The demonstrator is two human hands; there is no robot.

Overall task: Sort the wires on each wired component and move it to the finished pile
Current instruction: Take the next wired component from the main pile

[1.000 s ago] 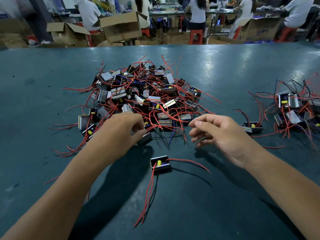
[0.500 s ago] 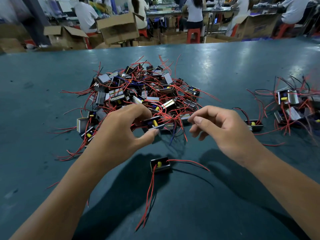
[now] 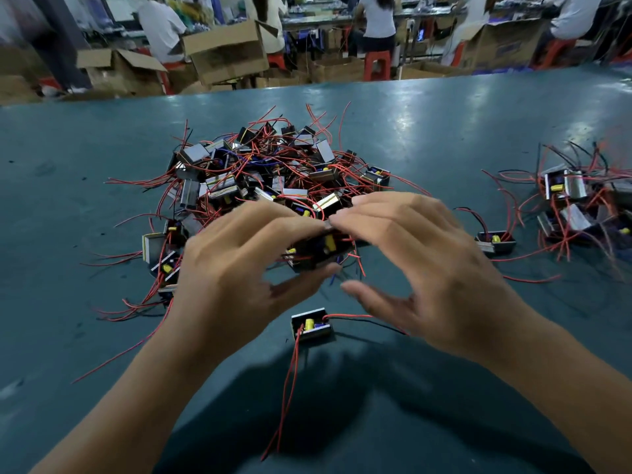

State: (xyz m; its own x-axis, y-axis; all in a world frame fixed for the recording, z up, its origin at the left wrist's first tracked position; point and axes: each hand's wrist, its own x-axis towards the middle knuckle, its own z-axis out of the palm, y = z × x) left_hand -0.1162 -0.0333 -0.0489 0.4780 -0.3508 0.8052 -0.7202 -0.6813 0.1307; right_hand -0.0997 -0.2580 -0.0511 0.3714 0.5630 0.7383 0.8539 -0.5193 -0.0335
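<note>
Teal tabletop [image 3: 85, 336] filled most of the head view. At centre frame the left hand [image 3: 236, 268] gripped a small black wired component [image 3: 318, 248], thumb under it and fingers curled over its top, holding it just above the table in front of the big unsorted pile [image 3: 266, 176]. The right hand [image 3: 420, 268] met it from the right side, fingers spread and only lightly bent, fingertips [image 3: 338, 220] touching the component's upper edge; motion blur made it unclear whether they pinched a wire. Below the hands, at lower centre, a single component [image 3: 311, 325] lay on the table, its red wires [image 3: 287, 398] trailing toward the bottom of the frame. At the right edge sat a smaller pile [image 3: 574, 206], with one stray component [image 3: 496, 241] just left of it. Cardboard boxes [image 3: 225, 53] and seated people lined the top of the frame.
</note>
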